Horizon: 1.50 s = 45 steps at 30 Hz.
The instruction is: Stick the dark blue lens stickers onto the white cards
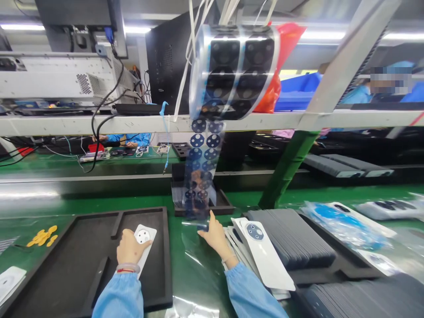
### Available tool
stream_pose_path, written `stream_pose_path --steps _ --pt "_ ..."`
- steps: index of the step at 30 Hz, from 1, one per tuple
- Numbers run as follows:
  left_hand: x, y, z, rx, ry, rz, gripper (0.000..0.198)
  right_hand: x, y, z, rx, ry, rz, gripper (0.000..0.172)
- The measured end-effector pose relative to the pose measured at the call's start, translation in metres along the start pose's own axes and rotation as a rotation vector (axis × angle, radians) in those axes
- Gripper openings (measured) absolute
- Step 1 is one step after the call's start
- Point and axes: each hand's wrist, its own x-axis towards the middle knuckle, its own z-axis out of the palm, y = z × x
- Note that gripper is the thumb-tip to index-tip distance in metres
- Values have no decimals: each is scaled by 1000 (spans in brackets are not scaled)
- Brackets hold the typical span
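Note:
My left hand (130, 248) is closed around a white phone back cover (144, 242) with a round camera cut-out, held over a black foam tray (82, 260). My right hand (214, 234) pinches the lower end of a clear film strip (201, 176) carrying round blue-black lens stickers. The strip hangs down from a roll (232, 70) mounted above the shelf. Just right of that hand lies a stack of white back covers (261, 256), the top one with a dark camera ring.
A small black tray (221, 204) sits behind the strip. Stacks of dark grey sheets (298, 243) fill the right side, with bagged covers (344, 225) beyond. Yellow tabs (43, 236) lie at the left. A conveyor belt (66, 185) and a shelf rail (99, 123) run across; other people work behind.

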Motion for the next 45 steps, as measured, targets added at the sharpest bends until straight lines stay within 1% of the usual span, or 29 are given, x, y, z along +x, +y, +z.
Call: stream_pose_path --steps 2,3,5,6,7,9,10,12,14,16,18,19,20,23,24,25,27,28,30,32,33,34,36,37,39,40,41,43,45 --pt "-2 2 -8 -138 -20 -21 52 -2 -4 0 193 -22 20 67" --pt "-4 3 -13 -219 -5 -20 46 -4 -7 -2 306 -73 19 64" --pt "-9 7 -22 -462 19 19 39 -10 -14 -10 472 -249 0 60" --pt "-12 10 -26 -635 -9 44 38 -12 -19 -15 506 -340 -7 58" --pt "-15 13 -28 -825 -77 58 40 -14 -23 -19 515 -414 -10 57" --pt "-23 21 -29 -1180 -278 50 43 -16 -33 -28 504 -485 -25 54" --pt "-26 25 -28 -1315 -368 37 43 -17 -38 -33 493 -490 -46 54" --pt "-33 35 -22 -1478 -489 31 42 -20 -49 -41 456 -473 -123 56" --pt "-40 45 -15 -1533 -553 70 38 -24 -59 -48 407 -474 -210 55" --pt "-46 54 -9 -1498 -629 139 32 -29 -65 -55 351 -482 -285 48" --pt "-52 63 -4 -1426 -700 190 29 -33 -67 -61 260 -446 -376 40" --pt "-55 66 -2 -1393 -723 203 29 -35 -67 -63 185 -391 -440 38" --pt "-58 70 0 -1367 -733 205 30 -36 -66 -64 85 -303 -516 37" --pt "-64 78 4 -1339 -702 178 36 -40 -63 -65 -288 62 -736 38" --pt "-65 81 5 -1336 -691 163 38 -42 -64 -64 -386 154 -796 39" --pt "-65 83 6 -1330 -687 145 40 -43 -64 -64 -447 211 -851 39" --pt "-66 85 8 -1317 -681 118 42 -47 -68 -64 -460 223 -946 34" --pt "-65 86 9 -1319 -666 112 42 -49 -70 -64 -431 201 -985 32" --pt "-63 85 13 -1331 -602 113 44 -52 -76 -69 -341 111 -1019 31" --pt "-61 83 19 -1317 -476 109 45 -54 -82 -77 -201 -32 -992 27" --pt "-59 82 22 -1292 -393 103 46 -55 -85 -82 -104 -98 -944 23" --pt "-58 80 24 -1258 -304 106 46 -55 -87 -87 7 -144 -862 18" --pt "-57 76 27 -1190 -103 156 46 -53 -92 -94 227 -149 -604 8" --pt "-58 75 28 -1162 2 197 45 -51 -95 -95 321 -140 -450 8" --pt "-62 72 27 -1106 175 267 45 -50 -100 -89 476 -164 -169 15" --pt "-65 71 27 -1081 212 281 46 -50 -104 -83 540 -201 -70 19" --pt "-68 70 26 -1065 207 284 48 -51 -107 -75 597 -241 -4 21" --pt "-75 68 28 -1064 110 285 48 -55 -112 -57 686 -280 51 24" --pt "-79 67 32 -1096 14 271 45 -59 -115 -40 730 -264 55 26"
